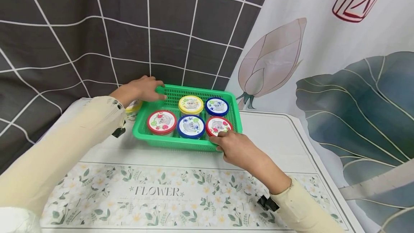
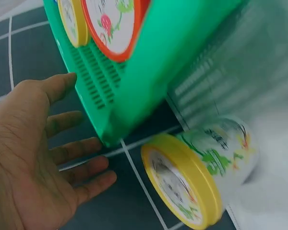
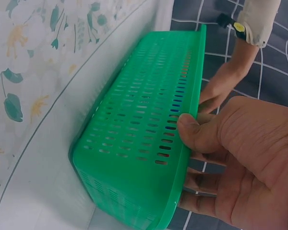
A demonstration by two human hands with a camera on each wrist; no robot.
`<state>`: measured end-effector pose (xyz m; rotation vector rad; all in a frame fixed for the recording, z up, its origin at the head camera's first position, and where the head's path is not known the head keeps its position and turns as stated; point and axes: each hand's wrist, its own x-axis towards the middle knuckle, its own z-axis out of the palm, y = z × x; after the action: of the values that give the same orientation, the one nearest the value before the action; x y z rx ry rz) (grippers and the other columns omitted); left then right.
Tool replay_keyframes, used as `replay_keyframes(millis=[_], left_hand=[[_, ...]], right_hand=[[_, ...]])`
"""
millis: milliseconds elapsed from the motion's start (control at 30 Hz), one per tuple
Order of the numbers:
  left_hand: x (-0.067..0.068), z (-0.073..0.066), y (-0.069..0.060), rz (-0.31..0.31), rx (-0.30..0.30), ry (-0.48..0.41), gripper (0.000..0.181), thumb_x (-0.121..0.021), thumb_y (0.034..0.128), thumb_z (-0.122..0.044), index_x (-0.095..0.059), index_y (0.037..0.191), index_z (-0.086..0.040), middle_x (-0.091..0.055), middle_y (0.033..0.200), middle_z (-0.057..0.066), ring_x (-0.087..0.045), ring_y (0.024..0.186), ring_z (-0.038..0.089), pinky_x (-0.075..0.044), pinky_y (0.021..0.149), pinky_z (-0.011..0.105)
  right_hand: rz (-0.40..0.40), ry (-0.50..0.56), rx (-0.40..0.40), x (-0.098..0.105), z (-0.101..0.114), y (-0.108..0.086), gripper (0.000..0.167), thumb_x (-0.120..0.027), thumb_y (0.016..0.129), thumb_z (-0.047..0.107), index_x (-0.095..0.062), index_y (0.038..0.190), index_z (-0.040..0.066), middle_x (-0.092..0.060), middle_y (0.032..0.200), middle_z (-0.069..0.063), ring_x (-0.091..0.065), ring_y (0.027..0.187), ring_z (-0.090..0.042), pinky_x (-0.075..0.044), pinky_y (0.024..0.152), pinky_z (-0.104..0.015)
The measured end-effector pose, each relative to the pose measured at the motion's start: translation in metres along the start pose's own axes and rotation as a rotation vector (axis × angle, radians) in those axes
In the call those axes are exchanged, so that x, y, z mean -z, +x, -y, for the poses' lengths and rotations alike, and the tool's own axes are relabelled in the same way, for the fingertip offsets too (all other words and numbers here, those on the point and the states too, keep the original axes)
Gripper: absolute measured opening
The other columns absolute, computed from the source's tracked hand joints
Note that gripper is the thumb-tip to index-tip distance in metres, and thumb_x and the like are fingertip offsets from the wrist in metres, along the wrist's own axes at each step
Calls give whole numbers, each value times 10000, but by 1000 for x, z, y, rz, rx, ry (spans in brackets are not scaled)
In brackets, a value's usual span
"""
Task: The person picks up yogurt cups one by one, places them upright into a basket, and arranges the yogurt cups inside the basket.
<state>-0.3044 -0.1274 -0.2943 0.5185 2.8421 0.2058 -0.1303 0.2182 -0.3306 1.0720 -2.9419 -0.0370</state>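
A green plastic basket [image 1: 181, 143] holds several lidded cups: a yellow-lidded cup [image 1: 191, 104] and a blue-lidded cup [image 1: 217, 106] at the back, a red-lidded cup [image 1: 162, 121], another blue-lidded cup [image 1: 191, 126] and another red-lidded cup [image 1: 218, 123] along the front. My left hand [image 1: 142, 88] is at the basket's back left corner, fingers spread beside the rim and holding nothing. Another yellow-lidded cup [image 2: 182, 179] stands outside the basket, close to that hand. My right hand [image 1: 237, 148] grips the front rim near the right corner, thumb [image 3: 194, 132] on the outer wall.
The basket sits on a white table with a flower-print cover [image 1: 155, 204]. Directly behind it hangs a dark curtain with white grid lines [image 1: 168, 42]. A pale curtain with large leaf and flower prints [image 1: 275, 64] hangs at the right, along the table's edge.
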Motion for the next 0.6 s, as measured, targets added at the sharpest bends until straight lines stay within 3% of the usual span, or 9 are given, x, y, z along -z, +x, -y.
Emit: replay_keyframes(millis=[333,467,600], left_hand=[[4,28,-12,-19,49,7,570,-391,1180,-298,-464,1673,-22,-392,1704,377,-323,1606,624,-320,1296,761],[7,38,-17,-10,66,8,586,-365,1130,-214,-456,1662,17,-392,1694,397,-337,1597,631,-308,1310,751],[7,49,-20,38,85,-12,634,-402,1053,-165,-435,1643,64,-398,1671,417,-362,1575,636,-304,1314,744]], right_hand=[[4,8,-4,1,1,-1,348,-811,1011,43,-783,1350,112,-827,1188,-131,-799,1020,-293,-699,844,-486],[4,7,-5,1,1,-1,349,-809,1010,41,-783,1351,110,-827,1189,-132,-800,1023,-294,-700,842,-486],[2,4,-3,1,1,-1,348,-808,1010,38,-785,1349,111,-826,1179,-127,-798,1011,-289,-699,830,-479]])
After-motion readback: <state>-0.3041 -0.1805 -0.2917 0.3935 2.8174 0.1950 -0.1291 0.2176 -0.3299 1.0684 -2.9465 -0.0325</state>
